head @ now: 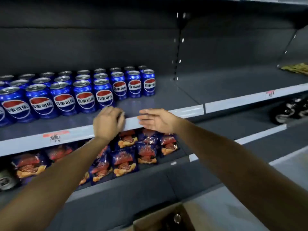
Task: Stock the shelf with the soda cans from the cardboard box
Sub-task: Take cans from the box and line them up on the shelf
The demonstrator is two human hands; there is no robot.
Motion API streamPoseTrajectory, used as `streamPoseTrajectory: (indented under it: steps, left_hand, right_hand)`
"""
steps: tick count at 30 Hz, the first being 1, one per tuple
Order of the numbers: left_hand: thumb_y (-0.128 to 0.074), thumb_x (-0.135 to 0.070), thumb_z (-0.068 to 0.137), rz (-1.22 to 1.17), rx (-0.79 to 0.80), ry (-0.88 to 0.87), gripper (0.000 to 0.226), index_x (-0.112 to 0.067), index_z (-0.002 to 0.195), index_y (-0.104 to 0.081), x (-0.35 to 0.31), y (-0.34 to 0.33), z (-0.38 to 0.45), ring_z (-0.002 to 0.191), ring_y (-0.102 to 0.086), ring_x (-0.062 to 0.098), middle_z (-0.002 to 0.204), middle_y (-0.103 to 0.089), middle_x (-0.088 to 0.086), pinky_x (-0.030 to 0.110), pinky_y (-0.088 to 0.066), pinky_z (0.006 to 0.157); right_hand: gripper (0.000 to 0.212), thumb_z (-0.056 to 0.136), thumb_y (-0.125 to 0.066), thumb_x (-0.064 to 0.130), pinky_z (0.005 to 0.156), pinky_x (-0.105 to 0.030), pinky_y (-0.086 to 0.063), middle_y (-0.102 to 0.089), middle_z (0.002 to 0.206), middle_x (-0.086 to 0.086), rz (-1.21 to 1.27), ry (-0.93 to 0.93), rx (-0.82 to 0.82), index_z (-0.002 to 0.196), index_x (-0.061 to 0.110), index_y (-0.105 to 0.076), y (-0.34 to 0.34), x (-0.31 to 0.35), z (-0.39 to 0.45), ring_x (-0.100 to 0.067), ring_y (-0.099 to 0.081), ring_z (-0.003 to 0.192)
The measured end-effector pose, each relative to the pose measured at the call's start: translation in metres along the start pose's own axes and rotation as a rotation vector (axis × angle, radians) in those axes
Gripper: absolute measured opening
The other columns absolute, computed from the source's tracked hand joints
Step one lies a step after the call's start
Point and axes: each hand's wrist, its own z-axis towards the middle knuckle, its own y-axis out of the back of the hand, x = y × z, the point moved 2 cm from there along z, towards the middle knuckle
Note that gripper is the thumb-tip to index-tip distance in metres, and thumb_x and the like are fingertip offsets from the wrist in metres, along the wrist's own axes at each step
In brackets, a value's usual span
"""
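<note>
Several blue soda cans (pixel 83 95) stand in rows on the left half of the grey shelf (pixel 166 97). My left hand (pixel 108 123) hovers at the shelf's front edge just below the rightmost front can, fingers loosely curled and holding nothing. My right hand (pixel 156 121) is beside it at the same edge, fingers straight and empty. A corner of the cardboard box (pixel 166 219) shows at the bottom, with one can top (pixel 177 218) visible inside.
The shelf below holds blue and red snack bags (pixel 125 157). A silver can (pixel 6 179) lies at the far left of that lower shelf. Dark packages (pixel 290 110) and a yellow pack (pixel 295 68) sit at the right. The right part of the can shelf is bare.
</note>
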Motion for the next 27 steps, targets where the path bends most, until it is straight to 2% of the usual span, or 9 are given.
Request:
streamPoseTrajectory:
  steps: [7,9,11,13,16,19,21,24,27]
  left_hand:
    - [-0.045,-0.028,0.086,-0.239,0.392,-0.316,0.026,-0.015,0.076,-0.065,-0.103,-0.063,-0.086,0.064,-0.063,0.024,0.07,-0.066,0.002,0.029,-0.047,0.052]
    - [-0.041,-0.028,0.087,-0.263,0.577,-0.385,0.03,-0.014,0.077,-0.066,-0.124,-0.084,-0.124,0.065,-0.065,0.026,0.073,-0.068,0.004,0.029,-0.048,0.052]
    - [-0.04,-0.024,0.094,-0.229,0.871,-0.406,0.029,-0.013,0.092,-0.067,-0.139,-0.104,-0.164,0.085,-0.066,0.027,0.094,-0.069,0.005,0.032,-0.047,0.066]
    - [-0.041,-0.022,0.097,-0.19,1.1,-0.354,0.026,-0.015,0.101,-0.065,-0.143,-0.125,-0.204,0.098,-0.06,0.027,0.106,-0.066,0.006,0.032,-0.039,0.073]
    - [-0.044,-0.023,0.094,-0.191,1.278,-0.236,0.023,-0.013,0.095,-0.065,-0.139,-0.148,-0.252,0.092,-0.061,0.031,0.101,-0.066,0.01,0.031,-0.043,0.068]
    - [-0.046,-0.019,0.092,-0.173,1.479,-0.107,0.021,-0.012,0.096,-0.066,-0.134,-0.171,-0.297,0.094,-0.061,0.032,0.105,-0.066,0.013,0.031,-0.047,0.072]
    - [-0.047,-0.018,0.093,-0.16,1.612,0.021,0.025,-0.012,0.111,-0.064,-0.127,-0.188,-0.333,0.104,-0.06,0.029,0.115,-0.064,0.009,0.03,-0.047,0.078]
    - [-0.051,-0.021,0.095,-0.112,1.738,0.286,0.036,-0.01,0.129,-0.055,-0.123,-0.213,-0.387,0.12,-0.053,0.029,0.131,-0.056,0.013,0.036,-0.044,0.099]
    - [-0.051,-0.024,0.095,-0.079,1.779,0.382,0.033,-0.011,0.126,-0.056,-0.131,-0.234,-0.43,0.115,-0.055,0.03,0.126,-0.057,0.014,0.038,-0.046,0.093]
  right_hand:
    - [0.026,0.095,-0.049,0.038,0.092,-0.036,-0.046,-0.066,0.101,-0.003,-0.1,-0.304,-0.105,0.104,0.017,-0.061,0.073,-0.112,-0.036,-0.019,-0.062,0.096]
    - [0.024,0.094,-0.051,0.04,0.088,-0.036,-0.046,-0.065,0.099,-0.001,-0.11,-0.414,-0.153,0.101,0.019,-0.061,0.098,-0.158,-0.046,-0.017,-0.062,0.094]
    - [0.022,0.094,-0.051,0.039,0.082,-0.032,-0.046,-0.062,0.1,-0.001,-0.095,-0.531,-0.196,0.098,0.02,-0.06,0.123,-0.203,-0.061,-0.015,-0.06,0.093]
    - [0.018,0.097,-0.047,0.034,0.082,-0.032,-0.044,-0.058,0.106,-0.003,-0.058,-0.621,-0.238,0.104,0.022,-0.058,0.145,-0.244,-0.077,-0.018,-0.059,0.097]
    - [0.027,0.093,-0.055,0.035,0.084,-0.031,-0.045,-0.059,0.115,-0.005,-0.042,-0.738,-0.302,0.114,0.018,-0.059,0.171,-0.298,-0.097,-0.018,-0.058,0.098]
    - [0.026,0.09,-0.061,0.036,0.092,-0.035,-0.045,-0.061,0.113,-0.004,-0.047,-0.829,-0.358,0.103,0.014,-0.06,0.192,-0.348,-0.108,-0.02,-0.058,0.103]
    - [0.019,0.091,-0.061,0.033,0.095,-0.037,-0.044,-0.06,0.114,-0.006,-0.043,-0.872,-0.4,0.097,0.014,-0.059,0.205,-0.378,-0.115,-0.023,-0.057,0.107]
    - [0.031,0.092,-0.061,0.026,0.093,-0.037,-0.045,-0.059,0.119,-0.011,-0.1,-0.92,-0.431,0.118,0.009,-0.056,0.228,-0.42,-0.124,-0.026,-0.058,0.109]
    - [0.041,0.093,-0.06,0.021,0.094,-0.037,-0.044,-0.057,0.127,-0.015,-0.134,-0.957,-0.442,0.13,0.006,-0.05,0.254,-0.462,-0.125,-0.029,-0.054,0.12]
